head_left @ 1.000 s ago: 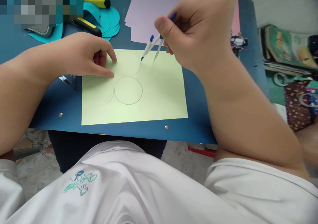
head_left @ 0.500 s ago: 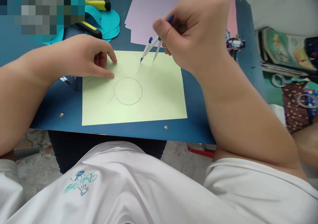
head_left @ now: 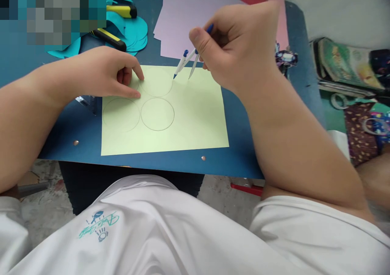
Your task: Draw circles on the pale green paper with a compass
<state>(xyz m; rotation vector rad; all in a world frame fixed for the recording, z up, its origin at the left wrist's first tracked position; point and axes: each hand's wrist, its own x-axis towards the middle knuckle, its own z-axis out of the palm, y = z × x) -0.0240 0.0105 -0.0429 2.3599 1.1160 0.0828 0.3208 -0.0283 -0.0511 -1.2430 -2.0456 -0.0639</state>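
A pale green sheet (head_left: 195,120) lies on the blue table (head_left: 237,145), with pencil circles drawn on its left half. My right hand (head_left: 240,47) is closed on a white and blue drawing compass (head_left: 186,61), whose two tips rest near the sheet's top edge. My left hand (head_left: 97,74) presses the sheet's upper left corner with curled fingers, covering part of one circle.
Lilac paper (head_left: 189,15) lies behind the green sheet. Teal cut-outs (head_left: 134,31) and two yellow-black cutters (head_left: 109,38) sit at the back left. A clear ruler (head_left: 87,103) pokes out under my left wrist. Books and tape rolls (head_left: 344,68) crowd the right side.
The hands and compass have barely moved; the view has shifted slightly downward.
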